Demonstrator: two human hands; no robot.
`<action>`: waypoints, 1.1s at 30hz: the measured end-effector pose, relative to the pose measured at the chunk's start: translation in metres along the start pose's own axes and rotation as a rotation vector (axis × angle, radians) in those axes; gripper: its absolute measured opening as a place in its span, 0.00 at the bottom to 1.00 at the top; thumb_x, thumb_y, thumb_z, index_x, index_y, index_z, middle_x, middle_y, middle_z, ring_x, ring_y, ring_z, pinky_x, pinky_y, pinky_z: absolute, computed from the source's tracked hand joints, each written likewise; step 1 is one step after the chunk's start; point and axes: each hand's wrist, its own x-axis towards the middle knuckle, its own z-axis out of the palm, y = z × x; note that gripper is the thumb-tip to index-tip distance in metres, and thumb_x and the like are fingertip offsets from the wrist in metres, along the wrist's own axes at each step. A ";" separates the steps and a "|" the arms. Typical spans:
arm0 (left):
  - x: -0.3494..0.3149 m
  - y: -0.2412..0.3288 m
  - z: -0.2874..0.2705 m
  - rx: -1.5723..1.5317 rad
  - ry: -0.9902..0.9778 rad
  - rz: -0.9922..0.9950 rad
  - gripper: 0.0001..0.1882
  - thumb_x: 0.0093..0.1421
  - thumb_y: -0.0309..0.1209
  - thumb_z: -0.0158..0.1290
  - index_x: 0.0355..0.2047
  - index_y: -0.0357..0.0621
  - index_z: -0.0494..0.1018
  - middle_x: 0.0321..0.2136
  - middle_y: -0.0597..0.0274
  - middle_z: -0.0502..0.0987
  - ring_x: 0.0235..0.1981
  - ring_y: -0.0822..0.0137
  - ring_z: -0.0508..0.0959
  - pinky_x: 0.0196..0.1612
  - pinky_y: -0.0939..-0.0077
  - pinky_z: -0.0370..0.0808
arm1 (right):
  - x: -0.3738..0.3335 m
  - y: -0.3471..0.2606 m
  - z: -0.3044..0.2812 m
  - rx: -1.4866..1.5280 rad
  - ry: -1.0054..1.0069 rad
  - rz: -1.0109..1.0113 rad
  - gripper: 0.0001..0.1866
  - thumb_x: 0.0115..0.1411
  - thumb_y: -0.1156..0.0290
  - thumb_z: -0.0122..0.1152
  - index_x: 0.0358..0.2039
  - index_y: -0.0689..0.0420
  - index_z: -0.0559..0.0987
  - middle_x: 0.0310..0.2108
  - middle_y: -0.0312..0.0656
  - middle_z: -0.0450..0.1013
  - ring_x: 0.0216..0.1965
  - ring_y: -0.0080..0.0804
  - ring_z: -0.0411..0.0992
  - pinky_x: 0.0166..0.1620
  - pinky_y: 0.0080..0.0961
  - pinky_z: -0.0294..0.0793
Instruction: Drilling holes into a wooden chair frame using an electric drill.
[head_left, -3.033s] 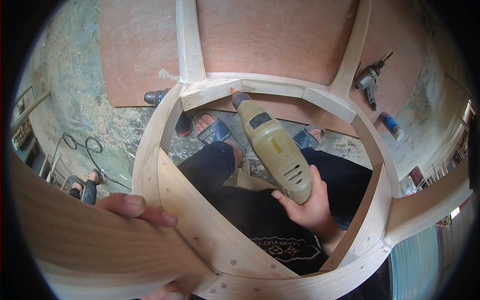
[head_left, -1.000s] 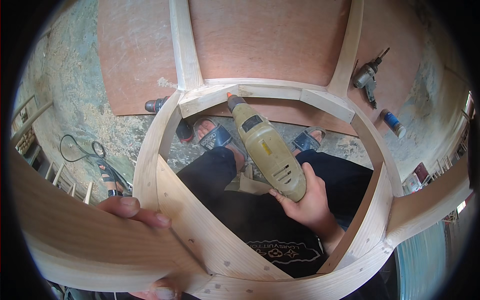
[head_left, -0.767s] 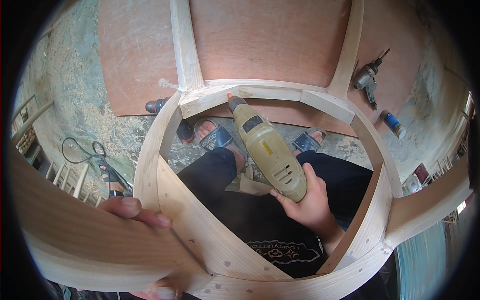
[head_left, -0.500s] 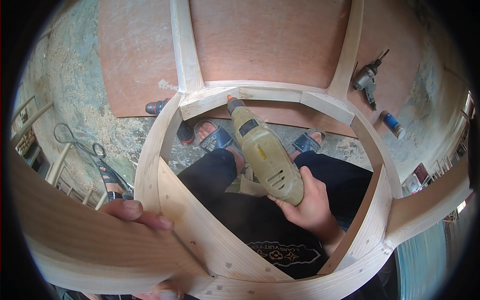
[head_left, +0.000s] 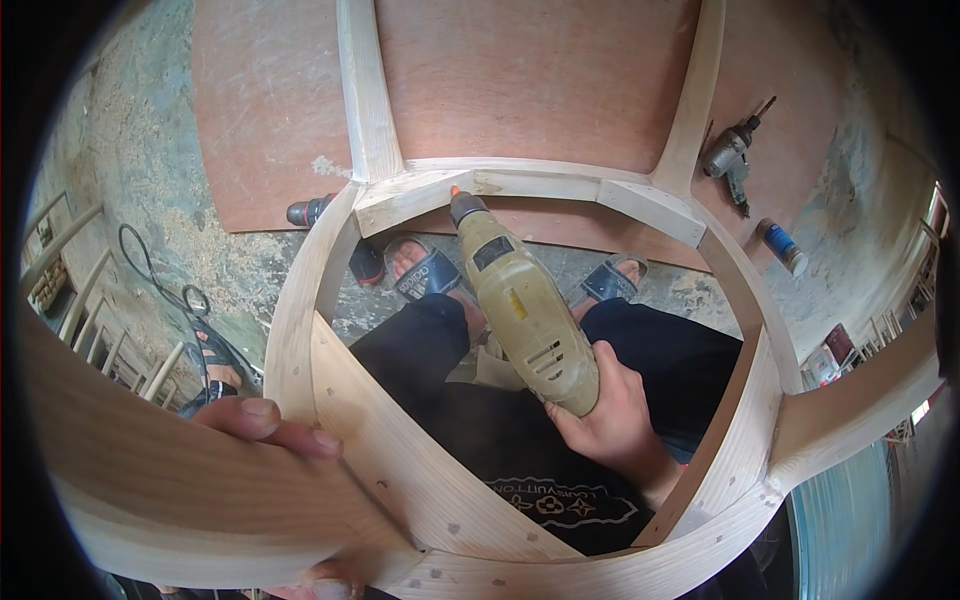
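Observation:
A rounded pale wooden chair frame [head_left: 448, 445], with legs and corner braces, fills the middle of the view. Through its opening my right hand [head_left: 617, 410] grips the rear of a tan power drill [head_left: 533, 315]. The drill points away from me, its orange-tipped nose against the inner face of the far-left brace [head_left: 415, 200]. Whether the bit is inside the wood is hidden. My left hand [head_left: 270, 425] is wrapped round the thick near-left leg [head_left: 200, 490], fingers on top and a fingertip showing below; the palm is hidden behind the wood.
A reddish plywood sheet [head_left: 520, 90] lies on the floor. At its right are a grey power driver [head_left: 730, 155] and a blue spray can [head_left: 782, 247]. A red-and-black cordless drill [head_left: 312, 212] lies left of the frame. Another person's foot [head_left: 222, 372] and a black cable [head_left: 150, 262] are at far left.
The frame and drill have shifted very slightly left in view. Both hands keep their grips, and the drill stays at the same brace. The other person's foot at left has moved slightly.

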 end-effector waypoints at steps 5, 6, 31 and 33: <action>-0.003 -0.006 -0.002 -0.114 0.028 0.080 0.52 0.44 0.47 0.62 0.62 0.27 0.54 0.52 0.41 0.64 0.39 0.59 0.79 0.41 0.77 0.75 | -0.002 0.000 0.004 0.046 -0.003 0.015 0.24 0.49 0.72 0.75 0.41 0.64 0.70 0.33 0.56 0.77 0.34 0.60 0.80 0.36 0.44 0.81; -0.001 -0.005 -0.007 -0.081 -0.009 0.062 0.53 0.44 0.48 0.63 0.62 0.27 0.54 0.52 0.41 0.64 0.39 0.59 0.79 0.41 0.77 0.76 | -0.002 0.000 0.004 0.044 -0.005 0.015 0.24 0.49 0.72 0.75 0.41 0.64 0.70 0.33 0.56 0.77 0.34 0.60 0.80 0.36 0.44 0.81; 0.006 -0.012 -0.025 0.010 -0.267 0.122 0.58 0.45 0.52 0.66 0.65 0.27 0.51 0.54 0.40 0.64 0.39 0.60 0.81 0.42 0.74 0.78 | 0.003 -0.003 0.009 -0.004 -0.002 0.078 0.26 0.54 0.69 0.79 0.39 0.64 0.68 0.34 0.54 0.81 0.41 0.49 0.84 0.37 0.31 0.81; -0.004 -0.007 -0.015 -0.013 -0.136 0.063 0.58 0.45 0.52 0.66 0.65 0.28 0.52 0.54 0.40 0.64 0.39 0.60 0.81 0.42 0.74 0.78 | 0.003 -0.005 0.011 -0.015 -0.005 0.075 0.26 0.54 0.69 0.79 0.39 0.64 0.68 0.34 0.54 0.81 0.41 0.49 0.84 0.37 0.31 0.81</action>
